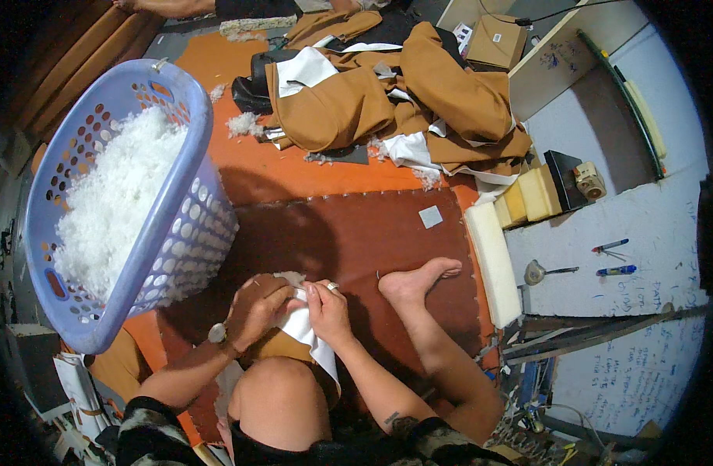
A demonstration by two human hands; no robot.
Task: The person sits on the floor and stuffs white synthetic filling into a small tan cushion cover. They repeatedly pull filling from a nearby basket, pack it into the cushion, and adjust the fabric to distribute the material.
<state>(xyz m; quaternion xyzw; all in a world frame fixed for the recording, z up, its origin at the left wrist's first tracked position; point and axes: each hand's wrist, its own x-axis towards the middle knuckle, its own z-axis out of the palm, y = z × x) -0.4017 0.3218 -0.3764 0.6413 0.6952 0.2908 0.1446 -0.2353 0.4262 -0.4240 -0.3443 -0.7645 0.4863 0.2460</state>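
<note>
My left hand [258,309], with a watch at the wrist, pinches the upper edge of a piece of white-backed tan material [302,323]. Close at its right, my right hand [327,309], wearing a ring, grips the same edge with thumb and fingers. The white backing faces up between the hands, and its lower part hangs past my bent knee. A tuft of fibre filling [290,278] shows just beyond the fingertips. A blue plastic laundry basket [202,116] full of white fluffy fibre [123,192] stands tilted to the left of my hands.
Tan covers [333,110] with white backing lie heaped beyond the reddish-brown mat [356,233]. A small grey square [431,216] rests on the mat. Foam blocks [493,268], a cardboard box [496,42] and a marked white board [572,291] are at the right. Another person's limb [175,6] shows at the top.
</note>
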